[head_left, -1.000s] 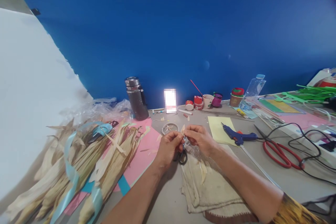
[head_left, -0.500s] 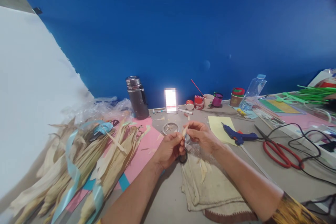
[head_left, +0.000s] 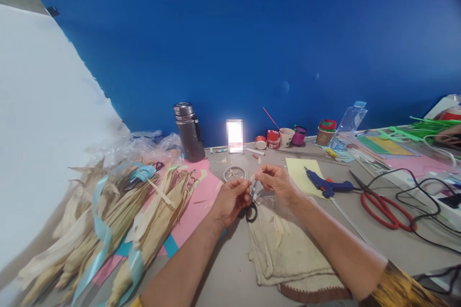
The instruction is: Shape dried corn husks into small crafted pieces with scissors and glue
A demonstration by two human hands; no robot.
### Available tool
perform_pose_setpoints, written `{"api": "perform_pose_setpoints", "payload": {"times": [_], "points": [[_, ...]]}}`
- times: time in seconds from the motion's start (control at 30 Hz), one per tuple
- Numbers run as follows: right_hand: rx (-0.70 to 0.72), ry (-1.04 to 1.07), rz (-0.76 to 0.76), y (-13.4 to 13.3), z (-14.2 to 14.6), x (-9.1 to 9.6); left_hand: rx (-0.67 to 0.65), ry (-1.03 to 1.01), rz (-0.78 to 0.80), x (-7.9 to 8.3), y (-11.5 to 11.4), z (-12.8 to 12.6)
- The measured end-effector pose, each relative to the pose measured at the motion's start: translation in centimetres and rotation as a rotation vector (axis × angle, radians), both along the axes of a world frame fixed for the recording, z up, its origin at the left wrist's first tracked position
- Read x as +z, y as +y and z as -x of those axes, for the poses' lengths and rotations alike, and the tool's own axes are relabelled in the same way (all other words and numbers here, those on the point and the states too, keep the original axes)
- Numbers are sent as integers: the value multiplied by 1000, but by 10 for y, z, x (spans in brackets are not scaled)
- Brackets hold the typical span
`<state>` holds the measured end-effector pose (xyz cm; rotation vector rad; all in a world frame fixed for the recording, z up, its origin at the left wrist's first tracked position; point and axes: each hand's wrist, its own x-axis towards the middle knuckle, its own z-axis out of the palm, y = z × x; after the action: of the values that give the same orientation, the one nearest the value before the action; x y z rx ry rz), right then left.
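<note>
My left hand (head_left: pixel 230 200) and my right hand (head_left: pixel 276 183) meet just above the table's middle, fingers pinched together on a small pale strip of dried husk (head_left: pixel 251 178) held between them. Small black-handled scissors (head_left: pixel 251 208) lie right under the hands, at the edge of a folded beige cloth (head_left: pixel 288 249). A ring-shaped husk piece (head_left: pixel 233 173) rests just beyond my left hand. Trimmed husk slivers lie on the cloth.
A heap of dried corn husks with light-blue ribbon (head_left: pixel 115 220) covers pink paper at the left. A dark flask (head_left: pixel 188 131), paint pots (head_left: pixel 272 139), a blue glue gun (head_left: pixel 324 184), red scissors (head_left: pixel 382 208), black cables and a plastic bottle (head_left: pixel 347 124) crowd the back and right.
Both hands stayed together on the husk strip, shifting slightly; the strip was turned between the fingers. The view drifted a little.
</note>
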<state>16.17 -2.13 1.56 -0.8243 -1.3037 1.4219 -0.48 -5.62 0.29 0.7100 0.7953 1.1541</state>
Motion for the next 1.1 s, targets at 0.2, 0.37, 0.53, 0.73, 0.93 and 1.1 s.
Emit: {"api": "perform_pose_setpoints", "payload": {"times": [0.2, 0.37, 0.53, 0.73, 0.93, 1.1], "points": [[-62, -210, -119, -1, 0, 0, 83, 151, -50, 0, -1, -3], [-107, -288, -195, 2, 1, -4, 100, 200, -59, 5, -4, -4], [-164, -349, -211, -2, 5, -2, 136, 285, -88, 7, -5, -8], [-128, -323, -219, -4, 7, -5, 228, 343, -84, 9, -7, -8], [-140, -339, -244, -4, 6, -6, 233, 321, -71, 8, -7, -6], [-158, -378, -262, -4, 6, -6, 258, 335, -85, 7, -6, -7]]}}
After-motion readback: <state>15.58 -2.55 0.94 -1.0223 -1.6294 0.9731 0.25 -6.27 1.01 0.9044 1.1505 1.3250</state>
